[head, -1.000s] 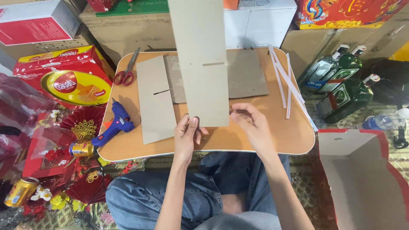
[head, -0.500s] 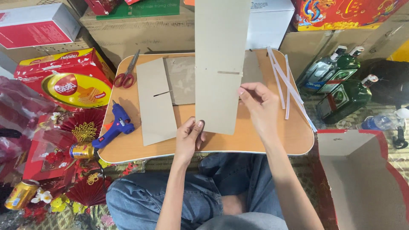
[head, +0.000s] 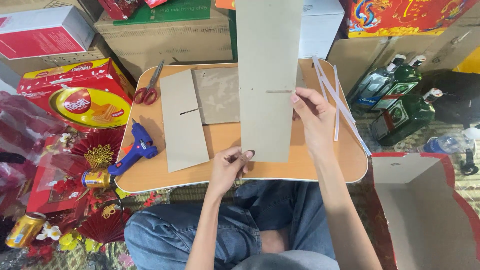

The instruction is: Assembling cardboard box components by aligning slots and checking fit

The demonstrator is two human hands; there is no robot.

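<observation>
While the left hand (head: 227,167) pinches the card (head: 267,80) upright by its bottom, the right hand (head: 312,112) pinches its slit, likely awaiting the second card (head: 182,120) beside it.

Person seen from above, two bare forearms, no sleeves visible, no watch, rings or bracelets. Left hand (head: 231,167) and right hand (head: 314,117) ungloved, nails short and unpainted as far as visible. Blue denim jeans (head: 170,232), medium wash, slightly faded over the thighs, creased at the folds. A bare foot or ankle (head: 272,240) shows between the legs; upper-body clothing out of view.
</observation>
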